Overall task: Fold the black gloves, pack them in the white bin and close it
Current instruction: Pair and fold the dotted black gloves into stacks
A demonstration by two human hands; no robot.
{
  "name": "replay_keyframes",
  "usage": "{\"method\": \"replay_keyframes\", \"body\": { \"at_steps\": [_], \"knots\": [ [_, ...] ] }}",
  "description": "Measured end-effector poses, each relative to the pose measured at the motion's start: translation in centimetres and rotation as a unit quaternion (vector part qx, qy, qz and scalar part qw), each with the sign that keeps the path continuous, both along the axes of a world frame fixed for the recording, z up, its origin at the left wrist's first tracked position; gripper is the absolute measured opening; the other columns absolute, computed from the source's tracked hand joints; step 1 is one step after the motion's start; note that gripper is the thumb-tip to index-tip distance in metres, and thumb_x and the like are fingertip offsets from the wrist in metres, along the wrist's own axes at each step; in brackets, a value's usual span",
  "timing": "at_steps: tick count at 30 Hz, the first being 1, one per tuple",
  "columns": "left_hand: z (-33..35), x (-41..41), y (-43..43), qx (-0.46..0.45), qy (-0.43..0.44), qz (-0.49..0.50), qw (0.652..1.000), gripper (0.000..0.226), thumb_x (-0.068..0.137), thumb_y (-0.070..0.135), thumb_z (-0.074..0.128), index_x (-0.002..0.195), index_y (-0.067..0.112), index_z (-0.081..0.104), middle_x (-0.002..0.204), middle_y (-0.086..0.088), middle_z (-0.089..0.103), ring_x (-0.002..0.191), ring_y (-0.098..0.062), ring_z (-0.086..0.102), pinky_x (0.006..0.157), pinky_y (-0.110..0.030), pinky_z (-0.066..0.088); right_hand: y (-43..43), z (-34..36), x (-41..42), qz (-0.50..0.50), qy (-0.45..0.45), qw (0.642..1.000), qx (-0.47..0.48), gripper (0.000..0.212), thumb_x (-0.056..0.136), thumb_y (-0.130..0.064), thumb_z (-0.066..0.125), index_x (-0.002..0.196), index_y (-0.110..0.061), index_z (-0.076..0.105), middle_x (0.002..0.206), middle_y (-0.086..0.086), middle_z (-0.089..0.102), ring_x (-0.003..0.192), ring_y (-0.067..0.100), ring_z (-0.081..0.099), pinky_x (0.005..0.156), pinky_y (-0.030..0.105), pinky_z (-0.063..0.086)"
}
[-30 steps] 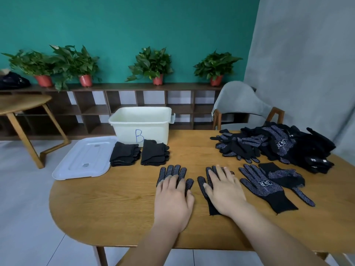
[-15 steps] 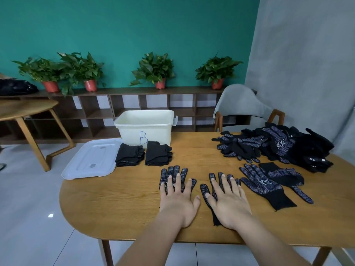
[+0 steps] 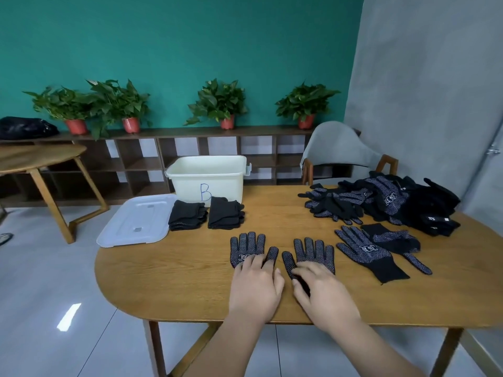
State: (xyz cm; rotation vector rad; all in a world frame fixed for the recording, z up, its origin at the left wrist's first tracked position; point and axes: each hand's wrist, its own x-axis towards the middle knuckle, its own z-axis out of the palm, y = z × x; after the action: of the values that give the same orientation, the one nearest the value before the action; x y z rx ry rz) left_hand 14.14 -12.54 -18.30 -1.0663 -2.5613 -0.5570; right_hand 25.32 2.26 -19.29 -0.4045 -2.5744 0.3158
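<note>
1. Gloves go into a bin whose lid (image 3: pixel 136 221) lies off at the left end of the table (image 3: pixel 177 281), so the bin stays open for packing.
2. Two folded stacks (image 3: pixel 186 215) wait just in front of the white bin (image 3: pixel 206 175), ready to drop in.
3. The left glove (image 3: pixel 246 247) lies flat, dotted side up. The left hand (image 3: pixel 255 289) rests palm-down on its cuff with fingers loosely bent, pinning it rather than gripping.
4. The right glove (image 3: pixel 313 253) lies beside it. The right hand (image 3: pixel 324 295) covers its cuff with thumb and fingers curled, seemingly pinching the fabric to start a fold.
5. A loose pair (image 3: pixel 364 251) and a heap (image 3: pixel 394 202) of unfolded ones wait at the right, within reach.
</note>
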Motion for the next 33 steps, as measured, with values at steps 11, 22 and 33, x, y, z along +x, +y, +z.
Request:
{"method": "replay_keyframes", "body": {
  "at_steps": [11,22,33],
  "knots": [
    [0.0,-0.1,-0.3,0.003,0.002,0.089,0.996,0.039,0.097,0.041,0.044,0.109,0.024,0.076,0.111,0.002,0.062,0.107,-0.023,0.052,0.087,-0.04,0.045,0.0,0.1,0.3,-0.031,0.013,0.999,-0.008,0.03,0.103,-0.04,0.051,0.122,-0.028,0.071,0.125,-0.015,0.058,0.123,0.007,0.049,0.099,0.029,0.051],
    [0.2,-0.5,-1.2,0.069,-0.068,0.065,0.993,0.026,0.096,0.044,0.058,0.117,0.037,0.073,0.115,0.013,0.056,0.115,-0.014,0.046,0.096,-0.035,0.033,0.0,0.2,0.2,-0.056,-0.011,0.998,-0.01,0.03,0.102,-0.044,0.046,0.122,-0.033,0.065,0.122,-0.017,0.05,0.116,0.008,0.048,0.094,0.031,0.051],
    [0.5,-0.7,-1.5,0.214,-0.14,0.009,0.967,0.009,0.092,0.042,0.069,0.085,0.042,0.064,0.078,0.02,0.064,0.088,-0.002,0.056,0.088,-0.034,0.04,0.2,0.8,0.6,-0.025,0.007,1.0,0.002,0.052,0.105,-0.067,0.029,0.128,-0.039,0.067,0.132,-0.02,0.055,0.134,0.008,0.04,0.108,0.038,0.045]
  ]
}}
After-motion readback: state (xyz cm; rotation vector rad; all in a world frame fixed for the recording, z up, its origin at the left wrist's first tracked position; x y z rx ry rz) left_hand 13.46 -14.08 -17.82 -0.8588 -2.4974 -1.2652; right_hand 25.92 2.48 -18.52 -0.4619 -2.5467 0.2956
